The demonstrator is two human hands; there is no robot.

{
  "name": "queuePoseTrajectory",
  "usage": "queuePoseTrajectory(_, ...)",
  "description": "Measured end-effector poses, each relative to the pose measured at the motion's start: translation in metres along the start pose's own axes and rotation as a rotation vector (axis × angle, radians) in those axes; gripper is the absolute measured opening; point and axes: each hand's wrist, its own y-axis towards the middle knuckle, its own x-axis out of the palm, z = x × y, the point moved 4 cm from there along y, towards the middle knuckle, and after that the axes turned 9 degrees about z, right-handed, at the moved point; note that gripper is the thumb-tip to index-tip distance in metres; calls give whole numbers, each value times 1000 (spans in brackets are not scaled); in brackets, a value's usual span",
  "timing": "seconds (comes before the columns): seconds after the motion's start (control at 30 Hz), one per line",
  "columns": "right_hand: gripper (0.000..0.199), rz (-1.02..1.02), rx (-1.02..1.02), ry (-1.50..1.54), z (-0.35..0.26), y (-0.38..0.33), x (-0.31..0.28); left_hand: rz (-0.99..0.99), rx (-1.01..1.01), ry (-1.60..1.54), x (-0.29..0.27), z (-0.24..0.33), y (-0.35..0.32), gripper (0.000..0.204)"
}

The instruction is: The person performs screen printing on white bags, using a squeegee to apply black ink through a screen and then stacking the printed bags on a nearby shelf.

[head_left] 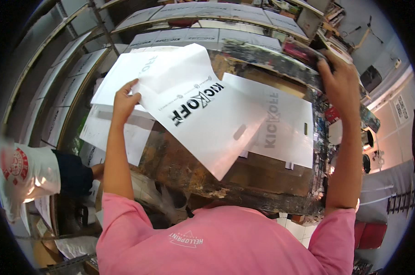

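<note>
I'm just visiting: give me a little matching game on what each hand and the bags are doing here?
Things:
1. left hand
2. right hand
3. printed white bag
4. second white bag

States:
A. lies flat on the stained table
B. grips the raised frame
C. pinches the printed bag's edge
D. lifted, tilted over the table

Pairs: 1-C, 2-B, 3-D, 4-A

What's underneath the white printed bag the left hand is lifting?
Under the lifted white bag lie another white bag and the paint-stained wooden table. The left hand grips its edge. The table's middle beneath it is covered.
</note>
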Motion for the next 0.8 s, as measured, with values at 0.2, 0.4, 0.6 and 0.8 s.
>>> queuePoseTrajectory(0.2, 40, -34, -31, -72, 8, 6, 7, 187, 155, 512, -96, -98, 73, 66)
queuePoseTrajectory(0.4, 50, -31, -51, -21, 17, 16, 11, 439, 207, 704, -24, -49, 59, 69)
queuePoseTrajectory(0.6, 38, -140, 213, 107, 0, 33, -5, -205, 64, -79, 140, 103, -107, 50)
queuePoseTrajectory(0.8, 41, -167, 94, -41, 1, 12, -10, -466, -51, -562, 160, 197, -140, 53)
